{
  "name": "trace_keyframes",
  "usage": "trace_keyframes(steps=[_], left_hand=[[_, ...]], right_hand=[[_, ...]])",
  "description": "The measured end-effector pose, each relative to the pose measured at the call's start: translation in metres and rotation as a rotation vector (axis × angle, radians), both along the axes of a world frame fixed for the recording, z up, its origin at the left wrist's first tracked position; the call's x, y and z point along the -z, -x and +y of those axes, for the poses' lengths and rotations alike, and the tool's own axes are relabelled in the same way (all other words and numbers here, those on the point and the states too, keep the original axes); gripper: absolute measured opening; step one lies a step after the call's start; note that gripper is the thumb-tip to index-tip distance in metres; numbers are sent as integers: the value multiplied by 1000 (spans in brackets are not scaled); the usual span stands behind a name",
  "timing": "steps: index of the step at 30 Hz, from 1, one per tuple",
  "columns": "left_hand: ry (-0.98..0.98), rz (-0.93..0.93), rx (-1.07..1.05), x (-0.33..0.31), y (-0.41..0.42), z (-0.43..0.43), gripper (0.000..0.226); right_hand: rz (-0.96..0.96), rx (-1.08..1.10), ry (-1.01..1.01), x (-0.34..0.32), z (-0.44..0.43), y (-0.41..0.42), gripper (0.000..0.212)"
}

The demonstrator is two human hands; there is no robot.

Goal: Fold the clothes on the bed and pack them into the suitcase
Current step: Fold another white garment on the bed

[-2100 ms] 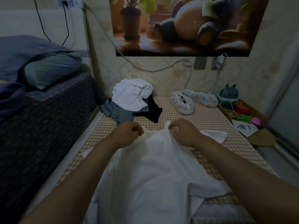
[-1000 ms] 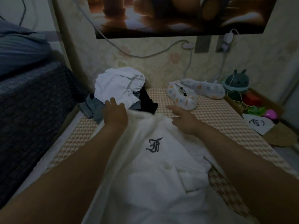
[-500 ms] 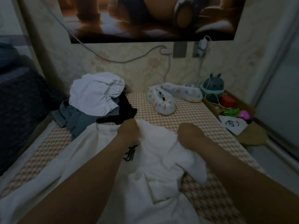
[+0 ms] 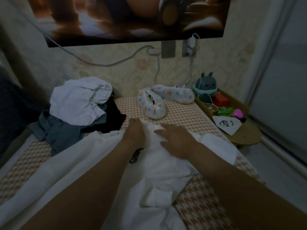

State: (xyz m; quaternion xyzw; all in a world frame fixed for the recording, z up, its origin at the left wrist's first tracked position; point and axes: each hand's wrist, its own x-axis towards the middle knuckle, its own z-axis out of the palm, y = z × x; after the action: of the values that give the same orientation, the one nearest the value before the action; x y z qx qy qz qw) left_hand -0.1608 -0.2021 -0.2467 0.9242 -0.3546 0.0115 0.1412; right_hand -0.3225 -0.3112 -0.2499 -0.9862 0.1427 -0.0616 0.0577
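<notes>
White shirt (image 4: 157, 171) lies down the middle of the bed (image 4: 182, 112). The left hand (image 4: 134, 131) and right hand (image 4: 174, 138) are side by side, flat on its far end and gripping nothing. Best to smooth outward before folding in the sleeve (image 4: 216, 145) by the right edge. The pile (image 4: 79, 103) waits at the far left corner, and there's no suitcase in sight.

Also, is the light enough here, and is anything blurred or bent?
Head view: dim, bluish light, no glare; the right hand is blur-smeared on the white cloth shirt, the left hand sharper; the pale door frame at the right edge slants from the wide lens.
</notes>
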Motion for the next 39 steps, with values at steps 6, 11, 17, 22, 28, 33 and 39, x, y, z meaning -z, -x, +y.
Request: trace_keyframes(steps=[6,11,17,22,28,33,39], left_hand=[[70,138,106,-10,-27,59,46],[289,99,122,-22,-39,146,33],[61,27,-199,-17,-53,269,35],[24,-1,-260,2,-36,325,29],[457,-56,-273,-14,-47,338,27],[259,-270,-458,-53,-87,344,25],[-16,-343,-338,-15,-96,342,21]], right_hand=[[318,69,-55,-4,29,-14,58],[-16,15,-42,-20,77,-55,44],[-30,-180,-252,-29,169,-116,39],[20,-99,-188,-30,201,-154,53],[60,-105,-289,-26,214,-179,66],[31,-55,-207,-15,220,-193,65],[8,89,-174,0,218,-199,71]])
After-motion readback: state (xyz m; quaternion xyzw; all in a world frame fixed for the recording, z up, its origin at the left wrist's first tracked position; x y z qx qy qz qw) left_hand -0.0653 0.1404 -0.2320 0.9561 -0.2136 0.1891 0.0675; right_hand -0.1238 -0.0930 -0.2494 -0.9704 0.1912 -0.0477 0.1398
